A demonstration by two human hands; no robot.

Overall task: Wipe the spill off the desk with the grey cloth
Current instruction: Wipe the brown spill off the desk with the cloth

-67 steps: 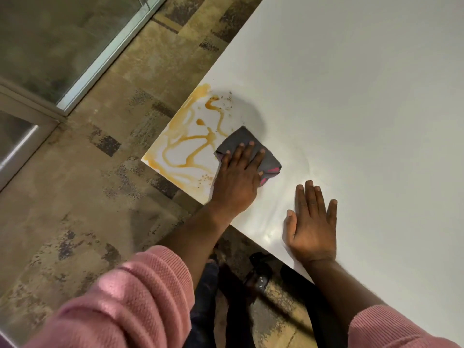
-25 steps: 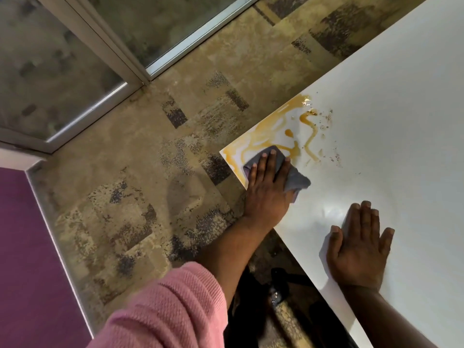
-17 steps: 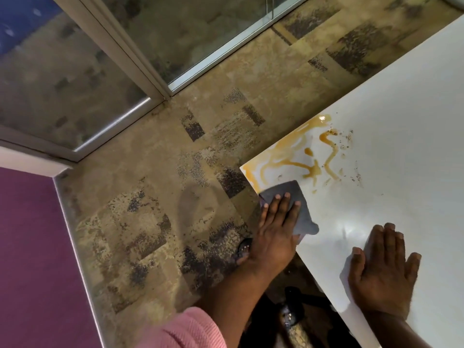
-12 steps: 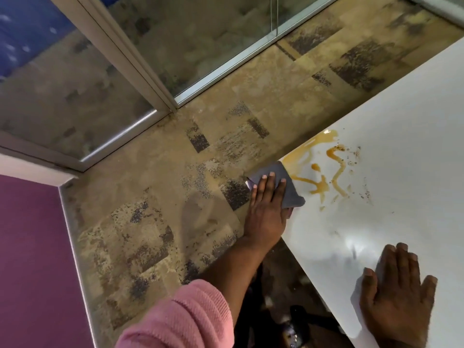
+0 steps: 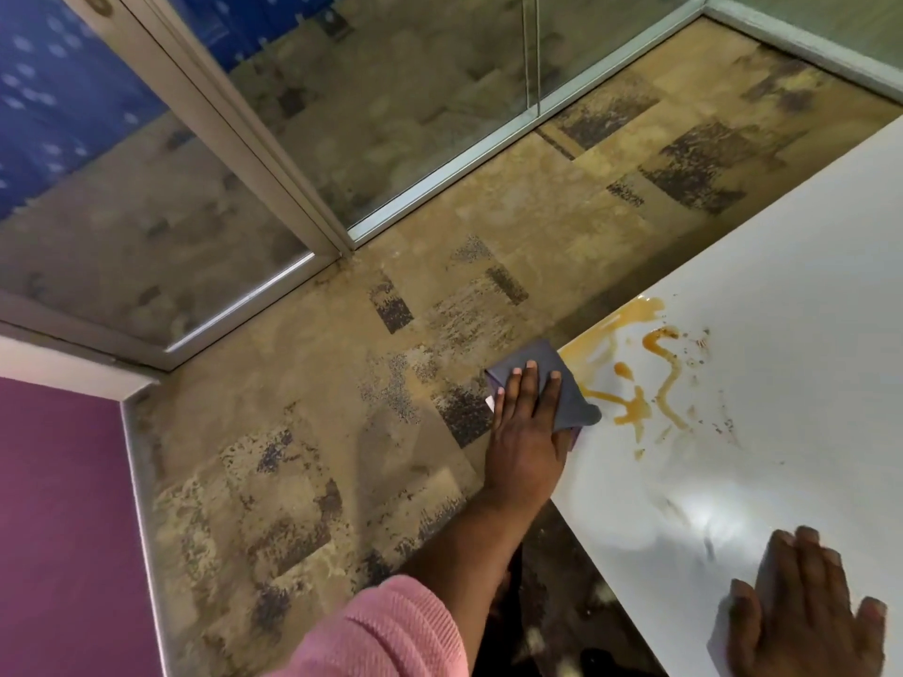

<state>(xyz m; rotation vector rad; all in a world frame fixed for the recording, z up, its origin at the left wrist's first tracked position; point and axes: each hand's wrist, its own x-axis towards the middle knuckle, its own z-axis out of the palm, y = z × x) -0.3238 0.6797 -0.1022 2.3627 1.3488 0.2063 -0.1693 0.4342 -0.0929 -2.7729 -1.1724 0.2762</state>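
An orange-brown spill point(image 5: 645, 378) streaks the near left corner of the white desk point(image 5: 782, 334). My left hand point(image 5: 525, 437) presses flat on the folded grey cloth point(image 5: 571, 398) right at the desk's corner, partly overhanging the edge, with the spill just to its right. Part of the cloth is hidden under my fingers. My right hand point(image 5: 801, 613) lies palm down on the desk at the lower right, fingers spread, holding nothing.
Patterned tan carpet point(image 5: 342, 432) lies to the left of the desk. Glass partitions with metal frames point(image 5: 312, 227) stand at the back. A purple wall point(image 5: 58, 530) is at the lower left. A wet sheen point(image 5: 698, 520) covers the desk near my right hand.
My left hand has pushed the cloth out over the desk's corner, and the smears there are gone. My view has swung left; the right hand stayed flat.
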